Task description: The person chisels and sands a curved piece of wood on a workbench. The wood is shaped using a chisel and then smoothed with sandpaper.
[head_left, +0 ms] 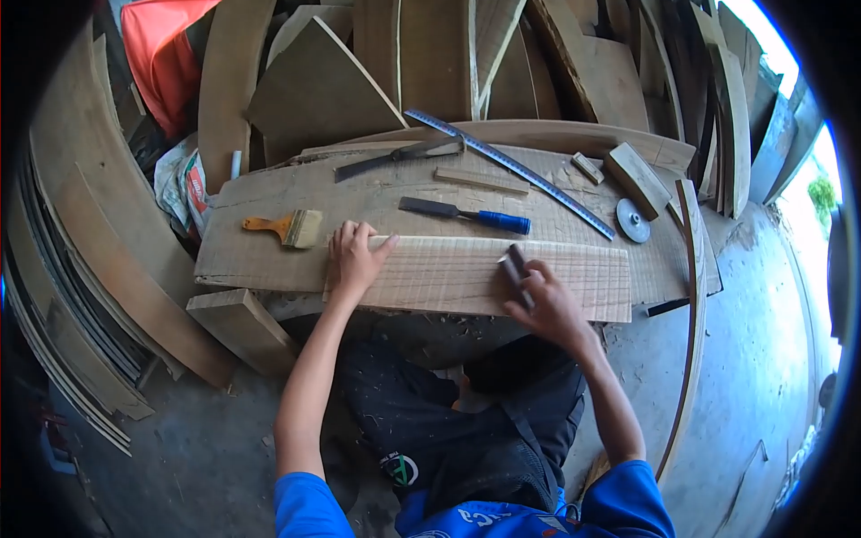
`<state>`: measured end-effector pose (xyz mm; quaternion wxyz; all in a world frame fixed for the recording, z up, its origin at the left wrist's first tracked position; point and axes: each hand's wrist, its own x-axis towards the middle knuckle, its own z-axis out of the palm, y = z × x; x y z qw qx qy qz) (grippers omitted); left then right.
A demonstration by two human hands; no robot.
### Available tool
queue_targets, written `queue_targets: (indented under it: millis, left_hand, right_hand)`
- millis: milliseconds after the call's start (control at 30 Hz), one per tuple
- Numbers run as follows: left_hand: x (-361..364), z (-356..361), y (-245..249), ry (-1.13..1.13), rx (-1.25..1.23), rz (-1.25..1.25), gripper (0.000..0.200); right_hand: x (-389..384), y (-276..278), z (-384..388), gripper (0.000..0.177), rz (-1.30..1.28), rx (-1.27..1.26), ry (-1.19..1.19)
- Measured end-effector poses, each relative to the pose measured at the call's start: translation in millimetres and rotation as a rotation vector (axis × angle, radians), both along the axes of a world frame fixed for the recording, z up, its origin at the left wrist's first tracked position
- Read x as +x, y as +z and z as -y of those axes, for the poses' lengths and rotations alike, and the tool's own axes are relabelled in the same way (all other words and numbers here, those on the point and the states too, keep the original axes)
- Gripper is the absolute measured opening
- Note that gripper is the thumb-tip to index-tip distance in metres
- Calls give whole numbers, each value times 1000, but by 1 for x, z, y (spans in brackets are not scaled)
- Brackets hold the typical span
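Note:
A long light-brown board (430, 276) with lines across its face lies along the near edge of the wooden bench (260, 255). My left hand (357, 260) presses on the board's left end, fingers apart over its far edge. Over the right part of the board, my right hand (549, 303) is closed around a dark, blurred tool (514, 269) that meets the board's surface. Just beyond the board lies a blue-handled chisel (489, 218). A brush (291, 228) with a yellow handle rests left of my left hand.
A metal ruler (538, 182), a thin wood strip (482, 181), a dark long tool (386, 161), a wooden block (639, 179) and a round disc (633, 221) lie farther back. Curved planks (117, 224) lean at left; a long strip (689, 332) stands at right.

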<state>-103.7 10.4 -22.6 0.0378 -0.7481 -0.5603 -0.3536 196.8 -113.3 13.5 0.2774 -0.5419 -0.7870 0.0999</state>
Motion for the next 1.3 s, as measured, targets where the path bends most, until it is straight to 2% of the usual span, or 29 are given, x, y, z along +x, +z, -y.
queue_targets:
  millis: [67,133,200,300,367,400,467,500,567,600,700,833,933,1067,1167,1233,1267,1300]
  left_hand:
    - [0,0,0,4,37,-31,37]
    - [-1,2,0,-4,30,-35,37]
    - [0,1,2,4,17,-40,37]
    - [0,1,4,11,15,-55,36]
    - [-1,1,5,11,3,-54,36]
    - [-1,1,5,11,-7,-52,36]
    - [-2,0,3,2,0,-48,36]
    - [-1,0,3,-5,10,-44,36]
    - [0,1,3,-4,19,-42,36]
    - [1,3,3,-2,28,-42,35]
    - [1,5,5,8,22,-26,35]
    - [-2,6,4,32,-27,3,34]
    - [4,-25,0,18,133,5,34]
    - [11,-39,5,2,70,0,32]
    - [3,-21,5,-5,25,-40,30]
    - [-4,-6,6,-12,-9,-74,30]
    - [-9,6,2,-20,-17,-56,29]
    - [-13,16,-1,-22,-25,-35,29]
  right_hand:
    - [-11,-1,4,27,-16,-74,16]
    - [-20,-9,-4,19,-156,-6,21]
    - [-28,-10,-15,13,-182,24,-16]
    - [-35,-11,-35,13,-76,43,-2]
    - [-43,-6,-41,15,58,-183,-104]
    - [-44,-7,-42,15,58,-185,-106]
    - [-44,-13,-45,23,5,-13,-32]
    - [-45,-17,-42,23,6,-16,-35]
    - [-48,-26,-32,42,90,180,-109]
    - [-49,-31,-31,42,90,178,-110]
    - [-48,-37,-37,69,270,175,-191]
    - [-42,-38,-55,67,252,221,-153]
    - [-41,-37,-72,67,257,223,-196]
    - [-36,-37,-83,59,244,230,-202]
    - [-31,-40,-72,54,231,241,-213]
    - [-6,-34,-56,49,129,93,-195]
    - [16,-31,-48,46,136,34,-208]
    - [37,-45,-39,45,247,97,-385]
